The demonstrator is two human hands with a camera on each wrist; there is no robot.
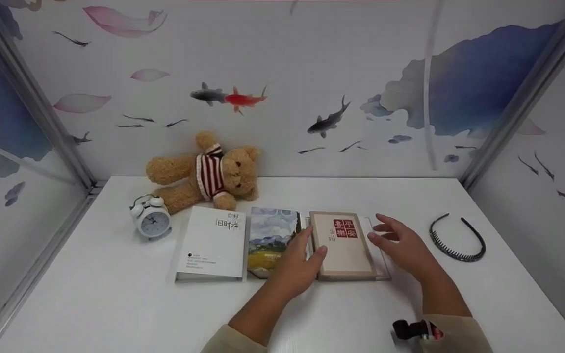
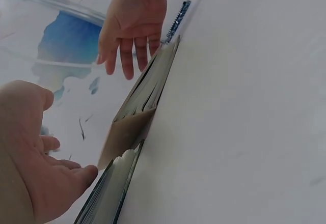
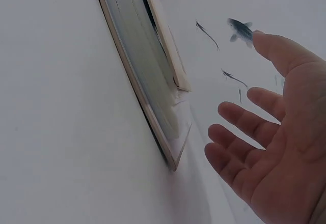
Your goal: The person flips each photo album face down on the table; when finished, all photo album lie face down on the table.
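Note:
A thick beige book [image 1: 344, 260] with a red square of characters lies on the white table, its cover shifted left of the pale pages at its right edge. My left hand [image 1: 296, 268] is at its left edge, fingers and thumb extended, overlapping the landscape-covered book [image 1: 271, 225] beside it. Spread fingers of my right hand [image 1: 402, 249] hover by the beige book's right side. In the left wrist view, the beige book's spine [image 2: 125, 135] and page stack show between both hands. The right wrist view has my right hand [image 3: 282, 152] apart from the book's corner [image 3: 178, 76], holding nothing.
A white book [image 1: 214, 240] lies left of the landscape one. Behind it are a white alarm clock [image 1: 154, 224] and a teddy bear [image 1: 210, 179] in a striped shirt. A black toothed headband [image 1: 459, 255] lies to the right. Painted wall panels [image 1: 272, 49] enclose the table.

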